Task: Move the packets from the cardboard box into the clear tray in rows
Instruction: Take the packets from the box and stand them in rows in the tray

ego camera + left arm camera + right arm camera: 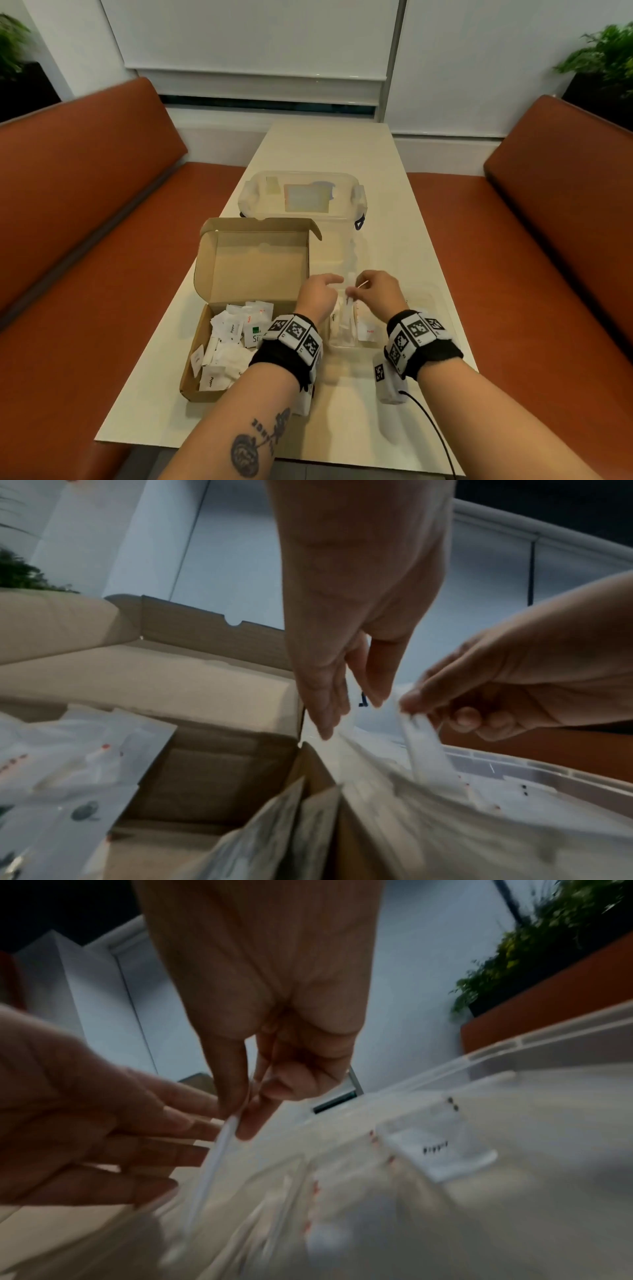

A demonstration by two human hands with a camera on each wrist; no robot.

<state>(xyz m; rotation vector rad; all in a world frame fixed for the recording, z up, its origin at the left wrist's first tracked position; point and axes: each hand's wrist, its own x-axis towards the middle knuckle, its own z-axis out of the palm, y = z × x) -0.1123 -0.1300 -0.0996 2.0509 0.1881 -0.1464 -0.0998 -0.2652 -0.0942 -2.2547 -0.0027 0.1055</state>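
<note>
An open cardboard box (197, 346) on the table's left holds several white packets (226, 346). Right of it lies the clear tray (356, 346) with a few packets (368, 330) inside. My right hand (352, 291) pinches one white packet (351, 308) by its top edge and holds it upright over the tray's left part. The right wrist view shows thumb and forefinger on that packet (219, 1150). My left hand (334, 281) hovers beside it with straight fingers and holds nothing. In the left wrist view its fingers (329, 696) point down near the tray rim (514, 758).
A clear lidded storage tub (301, 198) stands behind the box and tray. The box's lid (257, 263) stands open toward the back. Orange benches (85, 222) run along both sides of the table. A labelled packet (438, 1148) lies flat in the tray.
</note>
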